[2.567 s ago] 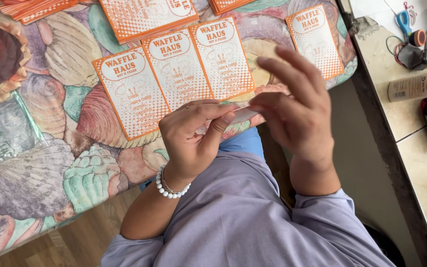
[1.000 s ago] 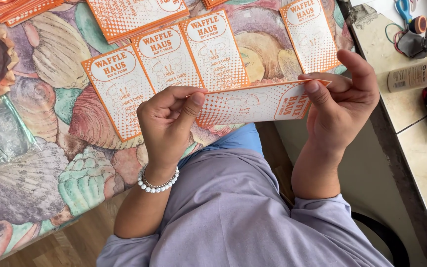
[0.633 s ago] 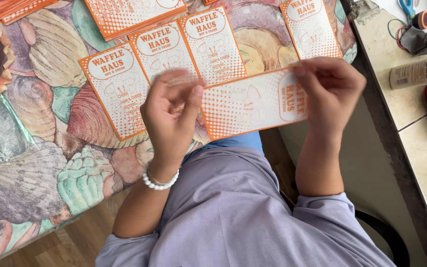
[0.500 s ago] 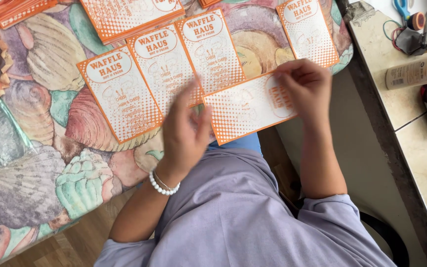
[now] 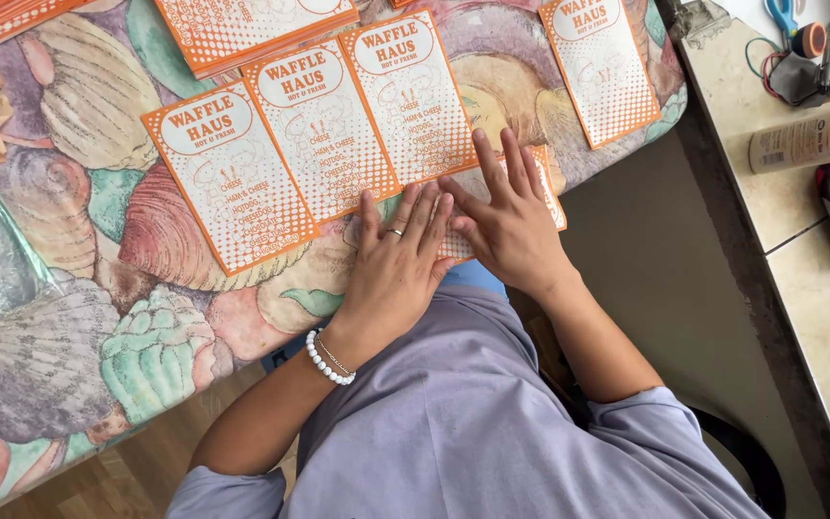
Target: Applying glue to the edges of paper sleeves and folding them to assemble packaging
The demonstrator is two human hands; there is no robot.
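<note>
Since the earlier frames, the orange-and-white card has come out of the air, where both hands held it by its ends, and now lies flat on the surface, mostly hidden under the hands. The left hand rests palm down with fingers extended; its grip is open and holds nothing. The right hand lies flat just beside it, fingers spread, grip likewise open, pressing on the card.

Position of the card: at the near edge of the shell-patterned surface, directly near-side of the row of 3 cards and touching or slightly overlapping the right-most of them; the overlap cannot be resolved under the fingers.

Progress, judged from the layout:
1. 3 cards lie side by side in a row, face up.
2. 1 separate card lies to the far right, apart from the row.
3. The card under the hands is laid down and being pressed flat.
4. A stack of like cards at the far edge and another pile at the far left remain unplaced.

Laying out therefore appears to be at an early to middle stage, with most of the stock remaining.

A white bottle and scissors lie on the side counter at right, untouched.
</note>
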